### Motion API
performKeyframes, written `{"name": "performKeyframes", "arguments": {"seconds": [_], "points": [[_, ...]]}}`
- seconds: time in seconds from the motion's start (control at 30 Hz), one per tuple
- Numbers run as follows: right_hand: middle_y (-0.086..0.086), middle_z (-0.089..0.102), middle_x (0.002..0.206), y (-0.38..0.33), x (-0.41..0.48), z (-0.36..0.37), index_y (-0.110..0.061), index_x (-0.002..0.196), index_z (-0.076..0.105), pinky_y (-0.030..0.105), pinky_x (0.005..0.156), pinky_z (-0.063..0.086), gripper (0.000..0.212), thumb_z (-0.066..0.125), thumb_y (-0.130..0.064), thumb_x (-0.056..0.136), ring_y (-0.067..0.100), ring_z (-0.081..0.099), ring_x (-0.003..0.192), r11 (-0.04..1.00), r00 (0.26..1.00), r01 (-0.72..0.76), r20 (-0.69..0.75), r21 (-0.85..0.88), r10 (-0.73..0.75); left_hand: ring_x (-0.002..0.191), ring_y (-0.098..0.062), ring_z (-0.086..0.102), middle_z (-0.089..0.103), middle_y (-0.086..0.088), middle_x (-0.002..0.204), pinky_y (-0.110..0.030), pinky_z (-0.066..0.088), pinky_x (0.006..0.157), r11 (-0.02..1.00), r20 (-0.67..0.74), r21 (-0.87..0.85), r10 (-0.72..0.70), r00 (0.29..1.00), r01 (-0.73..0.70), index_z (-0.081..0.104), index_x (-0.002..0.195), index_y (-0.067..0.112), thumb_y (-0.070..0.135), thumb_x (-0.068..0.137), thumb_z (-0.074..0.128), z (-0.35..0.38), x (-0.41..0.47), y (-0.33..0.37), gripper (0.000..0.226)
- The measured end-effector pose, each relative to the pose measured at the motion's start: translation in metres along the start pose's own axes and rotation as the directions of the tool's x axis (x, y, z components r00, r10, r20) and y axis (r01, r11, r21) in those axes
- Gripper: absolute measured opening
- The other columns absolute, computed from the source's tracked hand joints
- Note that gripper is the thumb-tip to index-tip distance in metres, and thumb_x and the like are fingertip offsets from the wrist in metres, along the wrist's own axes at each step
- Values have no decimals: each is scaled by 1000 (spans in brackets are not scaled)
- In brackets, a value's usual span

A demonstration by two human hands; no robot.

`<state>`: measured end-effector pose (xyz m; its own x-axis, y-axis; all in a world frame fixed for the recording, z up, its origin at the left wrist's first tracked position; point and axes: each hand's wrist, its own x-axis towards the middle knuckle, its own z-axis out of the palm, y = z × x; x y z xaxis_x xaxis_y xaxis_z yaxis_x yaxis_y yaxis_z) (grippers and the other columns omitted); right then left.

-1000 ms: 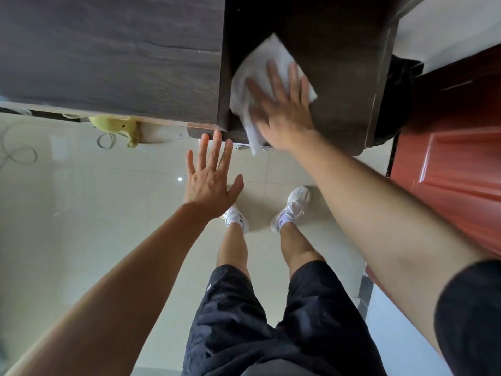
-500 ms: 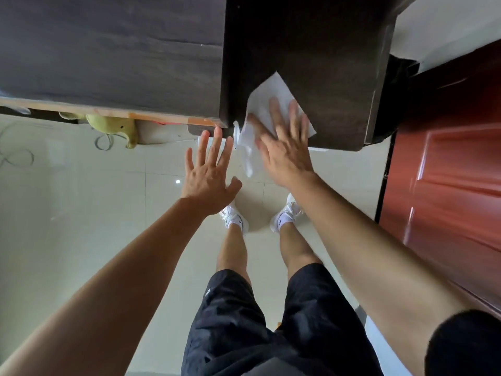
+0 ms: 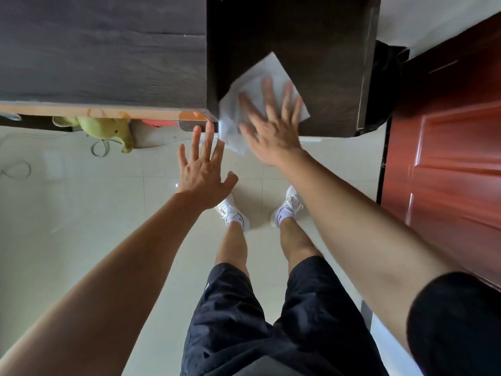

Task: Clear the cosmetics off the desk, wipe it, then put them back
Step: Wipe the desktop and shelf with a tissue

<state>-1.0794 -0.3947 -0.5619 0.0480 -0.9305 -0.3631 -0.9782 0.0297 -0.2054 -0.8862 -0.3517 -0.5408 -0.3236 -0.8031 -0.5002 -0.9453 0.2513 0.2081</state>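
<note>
A dark wooden desk (image 3: 311, 36) fills the top middle, its front edge just past my feet. On its near left part lies a white wipe (image 3: 267, 74), one corner hanging over the front edge. My right hand (image 3: 271, 123) presses flat on the wipe with straight, spread fingers. My left hand (image 3: 202, 169) hovers open in the air just below the desk's front left corner, fingers spread, holding nothing. No cosmetics are in view.
A wider grey-brown tabletop (image 3: 103, 50) adjoins the desk on the left. A yellow-green plush toy (image 3: 108, 128) and cables lie on the pale tiled floor (image 3: 67, 213) under it. A red-brown door (image 3: 447, 172) stands at the right. A black bag (image 3: 387, 77) sits beside the desk.
My right hand slid the wipe from the desk's middle toward the front edge, then back a little onto the top. My left hand stayed spread near the front corner.
</note>
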Motion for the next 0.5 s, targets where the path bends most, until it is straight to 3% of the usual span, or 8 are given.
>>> {"name": "performKeyframes", "arguments": {"seconds": [0.13,0.23,0.37,0.5], "points": [[9,-11,168,-6,26,-6,-47,157,2,61,118,-9,62,21,-63,100,46,-14,150,1000,1000,19,17,-17,-18,152,-32,-3,-2,-8,166,-62,10,117,999,-35,-1,-39,999,39,21,154,15,56,87,34,-2,1,6,79],[8,-10,168,44,-3,-5,-44,158,4,58,120,-8,60,18,-60,102,44,-14,151,999,999,-43,2,3,43,153,-30,-2,-1,-8,166,-59,6,118,996,-71,-17,-92,993,91,19,156,14,62,92,25,1,1,18,80],[13,-2,168,127,-52,-17,-36,159,15,53,122,1,60,27,-56,104,42,-8,153,993,993,-113,-17,29,114,153,-30,-1,0,-8,166,-58,2,119,986,-77,-29,-169,983,167,14,157,17,69,93,19,3,5,35,83],[15,-12,167,147,-19,-34,-35,160,6,51,123,-1,65,22,-59,102,41,-15,151,979,980,-197,36,51,195,150,-34,13,21,-15,161,-61,7,118,999,-132,-27,-48,990,45,28,154,19,62,96,29,-1,11,52,72]]}}
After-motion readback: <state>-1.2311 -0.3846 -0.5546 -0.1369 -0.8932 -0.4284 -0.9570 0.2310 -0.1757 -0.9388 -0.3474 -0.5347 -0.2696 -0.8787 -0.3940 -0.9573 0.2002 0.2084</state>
